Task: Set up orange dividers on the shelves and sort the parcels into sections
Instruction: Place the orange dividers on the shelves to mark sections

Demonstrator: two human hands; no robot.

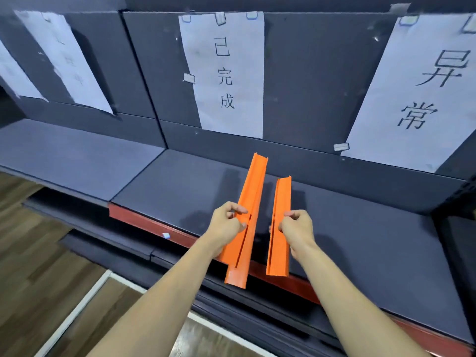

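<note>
I hold two long orange dividers side by side above the dark grey shelf (360,228). My left hand (226,224) grips the longer left divider (251,191) near its middle; this one is slotted and tilts away toward the back wall. My right hand (296,228) pinches the shorter right divider (280,215) at its edge. Both dividers point toward the back panel and their near ends hang over the shelf's red front rail (154,222). No parcels are in view.
White paper signs with black characters hang on the dark back panel: one in the middle (226,73), one at right (422,94), more at left (64,60). A lower dark shelf (116,253) sits beneath. Wooden floor (38,266) lies at left.
</note>
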